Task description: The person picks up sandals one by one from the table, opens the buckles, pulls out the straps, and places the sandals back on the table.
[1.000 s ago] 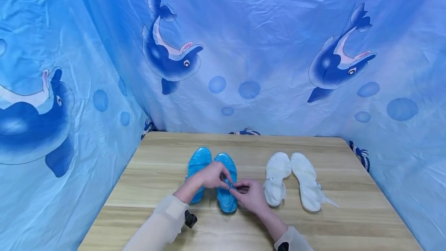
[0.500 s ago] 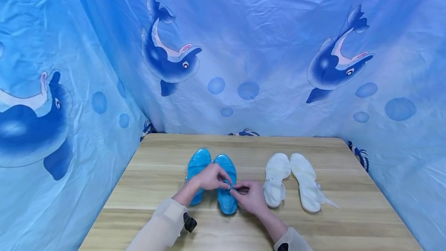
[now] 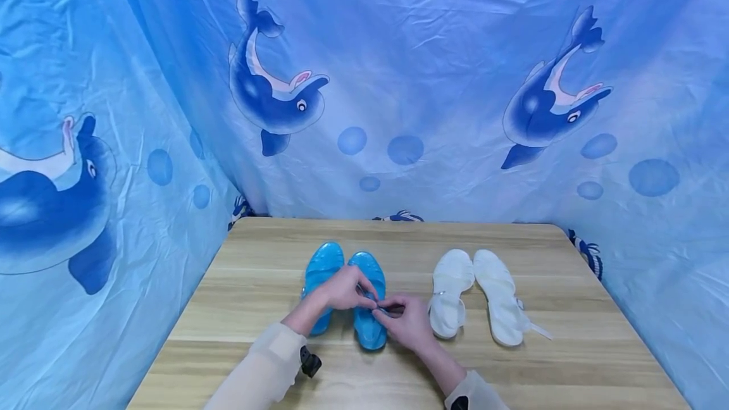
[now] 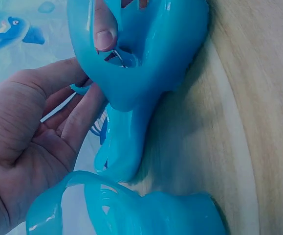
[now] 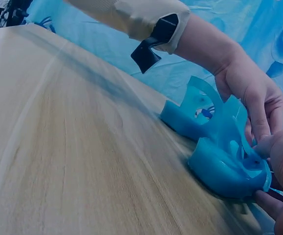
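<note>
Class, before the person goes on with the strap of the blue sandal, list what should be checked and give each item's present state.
1. Both hands on the strap: left hand and right hand pinch it at the right blue sandal: ok.
2. Sandal resting on the table: ok.
3. Buckle in view: a metal piece shows by a fingertip: ok.
4. Strap threaded through the buckle: cannot tell.
5. Other blue sandal close alongside: ok.
6. White sandals apart from the hands: ok.
</note>
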`<action>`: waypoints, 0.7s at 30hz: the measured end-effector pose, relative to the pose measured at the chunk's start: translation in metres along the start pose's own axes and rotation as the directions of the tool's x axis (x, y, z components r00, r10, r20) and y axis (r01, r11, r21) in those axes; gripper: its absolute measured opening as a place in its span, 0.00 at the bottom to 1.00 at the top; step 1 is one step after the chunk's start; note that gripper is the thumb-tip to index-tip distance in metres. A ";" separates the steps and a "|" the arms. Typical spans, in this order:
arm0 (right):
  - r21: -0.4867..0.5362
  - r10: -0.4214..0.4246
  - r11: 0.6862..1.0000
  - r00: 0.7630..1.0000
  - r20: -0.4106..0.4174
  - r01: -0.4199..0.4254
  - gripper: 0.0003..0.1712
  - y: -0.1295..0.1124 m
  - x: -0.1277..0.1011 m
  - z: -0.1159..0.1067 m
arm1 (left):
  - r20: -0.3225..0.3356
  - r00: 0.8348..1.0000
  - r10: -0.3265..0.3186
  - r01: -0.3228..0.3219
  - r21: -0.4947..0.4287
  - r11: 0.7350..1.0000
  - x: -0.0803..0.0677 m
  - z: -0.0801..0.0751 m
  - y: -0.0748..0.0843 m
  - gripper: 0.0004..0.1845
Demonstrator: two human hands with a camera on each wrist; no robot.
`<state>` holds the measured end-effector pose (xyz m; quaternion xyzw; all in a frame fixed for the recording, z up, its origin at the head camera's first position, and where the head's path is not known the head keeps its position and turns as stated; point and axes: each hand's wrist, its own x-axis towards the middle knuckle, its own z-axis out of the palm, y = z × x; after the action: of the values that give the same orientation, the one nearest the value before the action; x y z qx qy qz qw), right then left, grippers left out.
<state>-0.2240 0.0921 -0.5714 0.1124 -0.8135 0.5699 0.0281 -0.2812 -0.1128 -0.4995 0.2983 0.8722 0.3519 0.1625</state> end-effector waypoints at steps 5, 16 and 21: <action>-0.010 0.044 0.999 0.999 0.016 -0.044 0.07 0.001 -0.002 -0.002 | 0.004 1.000 0.015 -0.015 -0.016 1.000 0.001 0.006 -0.006 0.03; -0.001 0.011 1.000 0.999 0.047 -0.011 0.04 0.002 -0.003 -0.004 | -0.060 0.997 0.039 -0.043 -0.068 0.997 -0.002 0.012 -0.012 0.03; -0.044 -0.085 0.995 0.996 0.002 0.085 0.04 0.006 0.001 0.000 | -0.111 0.990 0.082 -0.079 0.030 0.996 0.002 0.011 -0.010 0.03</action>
<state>-0.2265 0.0932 -0.5764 0.1465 -0.8204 0.5500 0.0546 -0.2814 -0.1110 -0.5142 0.3150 0.8716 0.3635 0.0950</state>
